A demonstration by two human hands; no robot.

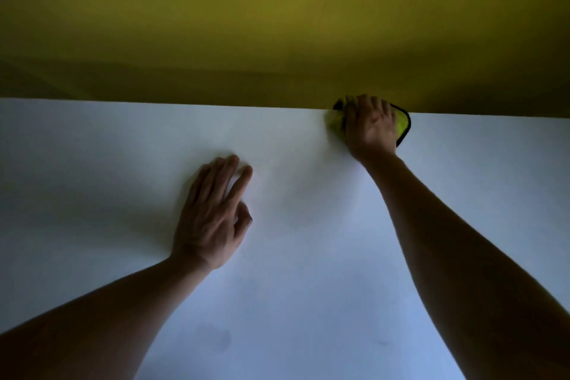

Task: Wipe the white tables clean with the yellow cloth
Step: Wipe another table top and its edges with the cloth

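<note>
Both bare forearms reach forward from the bottom corners of the view, the left from the lower left, the right from the lower right; the left hand [212,213] lies palm down with its fingers straight and slightly spread, pointing forward and a little to the right, the thumb tucked along the inner side near the forefinger; the left wrist is nearly in line with its forearm; the right arm is stretched further ahead, almost fully extended; the right hand [370,125] is palm down, its back facing the camera, fingers bent over at the far end, their tips out of sight.
</note>
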